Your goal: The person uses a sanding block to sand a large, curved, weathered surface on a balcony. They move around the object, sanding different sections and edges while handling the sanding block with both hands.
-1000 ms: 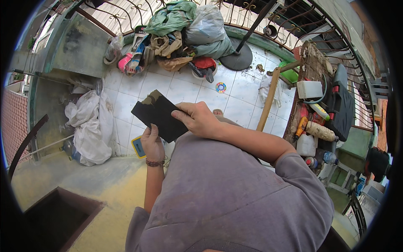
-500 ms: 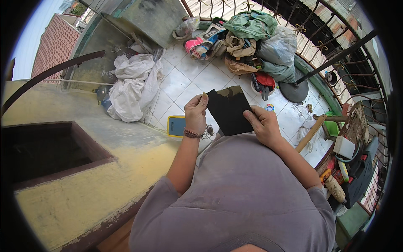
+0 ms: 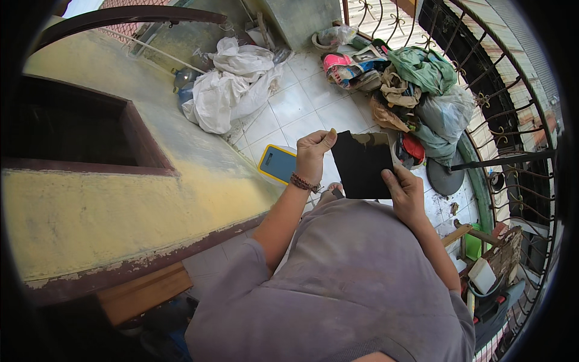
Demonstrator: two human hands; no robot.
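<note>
Between my hands is a flat, black, roughly square sheet (image 3: 363, 169) with an uneven brownish patch along its far edge. My left hand (image 3: 313, 154) pinches its far left corner, thumb on top. On its right side, my right hand (image 3: 405, 190) grips the lower edge area, thumb lying over the black face. The fingers underneath are hidden by the sheet. A beaded bracelet circles my left wrist. Beyond my left hand, a blue-grey panel with a yellow rim (image 3: 278, 164) lies low down near the wall.
White sacking (image 3: 226, 90) and plastic bottles (image 3: 184, 78) lie by the yellow wall (image 3: 151, 223). Bags and cloths (image 3: 422, 78) pile against the curved iron railing (image 3: 512, 114). A round dark base with a pole (image 3: 445, 178) stands at the right, near a wooden bench (image 3: 503, 256) with tools.
My view has turned, so the surroundings appear shifted rightward and more of the wall's near end shows. Both hands still hold the black sheet, which looks slightly rotated.
</note>
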